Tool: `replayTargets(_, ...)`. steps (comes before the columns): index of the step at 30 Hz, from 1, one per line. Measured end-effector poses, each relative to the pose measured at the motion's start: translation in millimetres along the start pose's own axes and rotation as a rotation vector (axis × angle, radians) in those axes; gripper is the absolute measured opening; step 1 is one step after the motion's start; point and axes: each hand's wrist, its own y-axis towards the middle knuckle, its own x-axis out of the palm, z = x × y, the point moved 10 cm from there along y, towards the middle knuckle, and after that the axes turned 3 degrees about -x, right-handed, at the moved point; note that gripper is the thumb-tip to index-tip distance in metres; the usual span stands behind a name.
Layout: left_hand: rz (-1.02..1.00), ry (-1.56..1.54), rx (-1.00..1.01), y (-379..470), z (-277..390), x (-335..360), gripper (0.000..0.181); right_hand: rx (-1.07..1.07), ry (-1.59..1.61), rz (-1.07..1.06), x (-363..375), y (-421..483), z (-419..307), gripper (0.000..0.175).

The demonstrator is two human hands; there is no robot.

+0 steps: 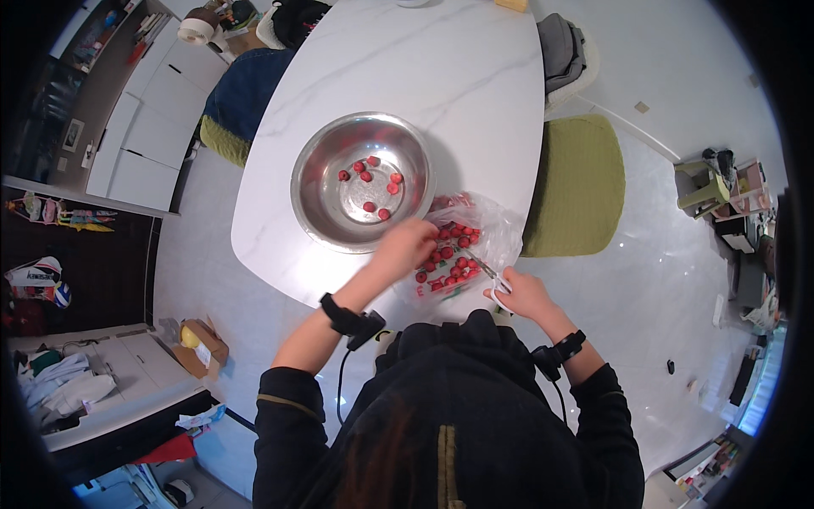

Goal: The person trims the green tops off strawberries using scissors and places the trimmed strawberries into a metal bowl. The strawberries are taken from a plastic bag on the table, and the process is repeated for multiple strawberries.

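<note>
My right hand (pixel 523 294) grips white-handled scissors (pixel 501 286), their metal blades pointing left over a clear plastic bag (pixel 499 232). Small round red fruits (pixel 463 242) that look like hawthorns lie in the open bag, which bears red and green print. My left hand (pixel 407 247) is blurred and reaches between the bag and the near rim of a large stainless steel basin (pixel 311 219). Its fingertips are bent by the fruits, and whether they pinch one is hidden. Several more red fruits (pixel 365 177) rest on the basin's floor.
Everything stands on a white marbled table (pixel 432 70) with a rounded near end. A green-covered seat (pixel 572 188) adjoins its right edge. Chairs with a dark blue cloth (pixel 248 89) and a grey bag (pixel 561 54) flank it. An open cardboard box (pixel 206 347) sits on the floor at left.
</note>
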Motion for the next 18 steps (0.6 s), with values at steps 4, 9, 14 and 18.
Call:
replayTargets(4,-0.141,0.113,-0.056,-5.1,4.5,57.2,0.030,-0.013,-0.042,-0.070,4.2,1.3,-1.9,0.058)
replayTargets(9,-0.162,0.359,-0.025,2.2,-9.9,82.1,0.031,-0.022,-0.025,-0.034,-1.2,-3.3,-3.7,0.059)
replayTargets(14,-0.084,0.272,0.009,2.5,0.8,62.4,0.027,-0.062,-0.016,-0.005,-0.4,-6.7,-11.5,0.059)
replayTargets(18,-0.213,-0.189,-0.275,-8.5,-14.4,59.7,0.023,-0.066,-0.073,-0.016,0.8,-6.7,-16.5,0.059)
